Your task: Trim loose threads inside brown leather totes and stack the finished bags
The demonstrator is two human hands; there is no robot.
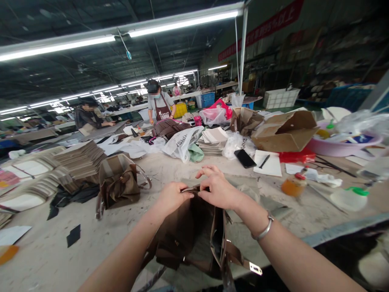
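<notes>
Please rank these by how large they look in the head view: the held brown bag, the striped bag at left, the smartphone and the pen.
1. Held brown bag, though its nearness to the camera enlarges it
2. Striped bag
3. Smartphone
4. Pen

The camera wearer's left hand (174,197) and right hand (218,187) are both ungloved, and the left forearm (127,247) and right forearm (304,253) are bare. Around the right wrist sits a bracelet (263,230): a slim, silver-coloured band, smooth and rounded, with a bright metallic shine and a small raised knob toward its far side. Fine details of the fingernails are too small to tell.
</notes>
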